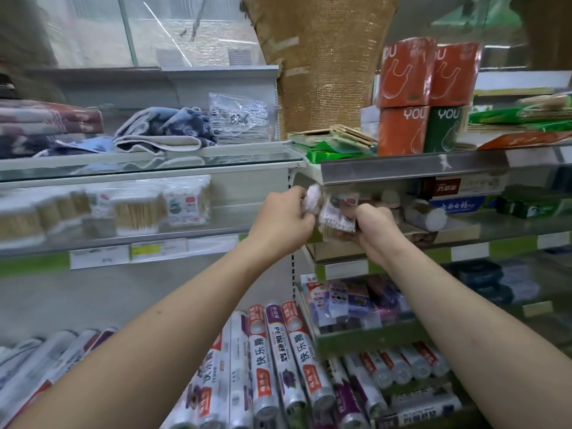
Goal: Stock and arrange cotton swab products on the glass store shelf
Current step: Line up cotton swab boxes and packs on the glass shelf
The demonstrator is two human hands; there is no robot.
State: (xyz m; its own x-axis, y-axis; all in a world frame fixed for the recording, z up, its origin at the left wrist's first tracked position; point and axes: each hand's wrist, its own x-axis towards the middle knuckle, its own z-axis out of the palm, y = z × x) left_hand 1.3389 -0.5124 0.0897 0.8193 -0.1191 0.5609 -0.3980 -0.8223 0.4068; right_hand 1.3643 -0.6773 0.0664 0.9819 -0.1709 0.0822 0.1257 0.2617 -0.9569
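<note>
Around the metal shelf edge (402, 165), folded towels (158, 131) lie up-left on the glass shelf (148, 168), swab packs (185, 202) stand below-left, and just beneath it your left hand (280, 219) pinches one cotton swab pack (312, 198) while your right hand (370, 229) grips another (337, 219).

Free shelf space (247, 209) beside swab packs (185, 205)

"YOU" on the orange packs (402, 128); "8306" handwritten on the clear bag (240, 119); "快乐狮" on rolls (305, 348)
</note>
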